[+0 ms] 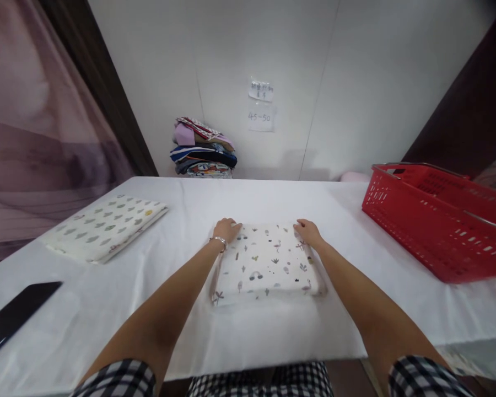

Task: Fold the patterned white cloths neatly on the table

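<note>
A folded white cloth with small printed figures (267,264) lies flat in the middle of the white table (273,198). My left hand (227,229) rests on its far left corner, fingers curled over the edge, a bracelet on the wrist. At the far right corner sits my right hand (308,231), fingers pressed onto the fabric. Both forearms run along the cloth's sides.
A second folded cloth with green leaf print (105,227) lies at the left. A red plastic basket (434,220) stands at the right. A dark flat object (14,317) lies near the left front edge. Folded clothes (202,149) are stacked against the back wall.
</note>
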Tool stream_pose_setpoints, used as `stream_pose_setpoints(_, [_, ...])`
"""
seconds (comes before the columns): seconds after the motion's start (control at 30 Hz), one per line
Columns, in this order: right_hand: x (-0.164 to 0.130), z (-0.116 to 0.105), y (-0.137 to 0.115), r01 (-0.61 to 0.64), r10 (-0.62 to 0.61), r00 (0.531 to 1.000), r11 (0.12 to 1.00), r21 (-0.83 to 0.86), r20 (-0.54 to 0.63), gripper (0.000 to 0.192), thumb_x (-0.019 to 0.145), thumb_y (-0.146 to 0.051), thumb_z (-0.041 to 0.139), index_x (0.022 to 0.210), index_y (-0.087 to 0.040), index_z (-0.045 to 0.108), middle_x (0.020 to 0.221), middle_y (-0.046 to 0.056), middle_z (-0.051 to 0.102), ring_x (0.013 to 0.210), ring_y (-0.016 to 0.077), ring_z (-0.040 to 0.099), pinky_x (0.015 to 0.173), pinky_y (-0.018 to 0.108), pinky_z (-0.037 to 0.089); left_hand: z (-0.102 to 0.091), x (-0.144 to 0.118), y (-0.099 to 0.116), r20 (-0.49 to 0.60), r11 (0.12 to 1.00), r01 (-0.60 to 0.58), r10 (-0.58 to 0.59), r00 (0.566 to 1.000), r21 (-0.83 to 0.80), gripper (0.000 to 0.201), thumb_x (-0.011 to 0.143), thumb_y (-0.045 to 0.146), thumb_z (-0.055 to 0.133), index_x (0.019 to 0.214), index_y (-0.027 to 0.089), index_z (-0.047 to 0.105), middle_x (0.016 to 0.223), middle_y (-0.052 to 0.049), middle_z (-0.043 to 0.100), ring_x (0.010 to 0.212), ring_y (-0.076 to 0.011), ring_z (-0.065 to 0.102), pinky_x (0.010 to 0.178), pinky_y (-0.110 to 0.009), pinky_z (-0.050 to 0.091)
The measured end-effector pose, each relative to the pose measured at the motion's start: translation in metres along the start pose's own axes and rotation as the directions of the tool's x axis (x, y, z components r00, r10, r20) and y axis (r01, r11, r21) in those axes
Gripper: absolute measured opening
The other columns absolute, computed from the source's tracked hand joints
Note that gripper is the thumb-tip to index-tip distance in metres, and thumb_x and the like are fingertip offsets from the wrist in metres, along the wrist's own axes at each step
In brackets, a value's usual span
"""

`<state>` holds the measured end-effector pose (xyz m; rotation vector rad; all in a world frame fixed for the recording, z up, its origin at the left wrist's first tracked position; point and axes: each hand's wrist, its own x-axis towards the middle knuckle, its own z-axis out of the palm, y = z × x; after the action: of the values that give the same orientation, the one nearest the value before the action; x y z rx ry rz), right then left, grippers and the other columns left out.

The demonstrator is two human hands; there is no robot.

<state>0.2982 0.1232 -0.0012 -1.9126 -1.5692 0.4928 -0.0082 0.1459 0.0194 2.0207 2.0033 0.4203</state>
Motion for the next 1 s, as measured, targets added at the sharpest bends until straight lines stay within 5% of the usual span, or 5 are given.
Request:
stream_pose_setpoints(0.33, [-0.008,0.007,0.000,0.037,-0.038,0.999,0.994,-0.107,-0.007,0.042,0.079,-0.034,0.047,0.117,-0.016,0.055,0.116,0.008,0.058,0.105,0.0213,0.052,0.090,0.032,0.039,0.001,-0.002,0.005,0.042,0.996,0.048,-0.051,0.998,0.070,0.034,0.081,0.040,0.041,0.100,0.020,0.062,0.112,-0.009,0.058,0.104,-0.0244,0.052,0.083,-0.033,0.042])
stream_pose_setpoints(0.5, [-0.025,0.006,-0.024,0.331,-0.330,0.942,0.883,-0.332,0.061,0.051,0.086,-0.039,0.037,0.132,-0.016,0.039,0.137,0.011,0.039,0.128,0.0240,0.028,0.103,0.040,0.022,0.003,-0.019,0.019,-0.102,0.944,-0.256,0.281,0.954,0.208,0.038,0.085,0.037,0.039,0.116,0.022,0.054,0.129,-0.006,0.048,0.123,-0.0239,0.036,0.102,-0.041,0.027])
stream_pose_setpoints(0.63, [-0.039,0.019,-0.039,0.541,-0.431,0.833,0.767,-0.345,0.347,0.060,0.088,-0.053,0.027,0.138,-0.021,0.030,0.146,0.006,0.024,0.135,0.0226,0.014,0.107,0.043,0.009,0.020,-0.032,0.021,0.065,0.872,-0.426,0.423,0.904,0.240,0.060,0.085,0.056,0.026,0.133,0.021,0.038,0.143,-0.006,0.032,0.132,-0.0251,0.022,0.108,-0.047,0.011])
stream_pose_setpoints(0.8, [-0.044,0.026,-0.036,0.540,-0.389,0.822,0.763,-0.354,0.416,0.064,0.088,-0.057,0.017,0.140,-0.021,0.025,0.147,0.004,0.020,0.135,0.0211,0.012,0.107,0.041,0.005,0.029,-0.037,0.016,0.130,0.887,-0.394,0.373,0.919,0.241,0.070,0.085,0.060,0.015,0.138,0.017,0.029,0.145,-0.007,0.026,0.134,-0.0240,0.019,0.108,-0.046,0.007])
stream_pose_setpoints(1.0, [-0.044,0.023,-0.036,0.529,-0.396,0.829,0.783,-0.327,0.395,0.062,0.088,-0.056,0.021,0.140,-0.023,0.026,0.147,0.004,0.022,0.135,0.0198,0.014,0.108,0.040,0.004,0.027,-0.036,0.017,0.108,0.894,-0.407,0.393,0.913,0.188,0.065,0.085,0.058,0.019,0.136,0.020,0.033,0.139,-0.008,0.038,0.128,-0.0243,0.030,0.107,-0.046,0.007])
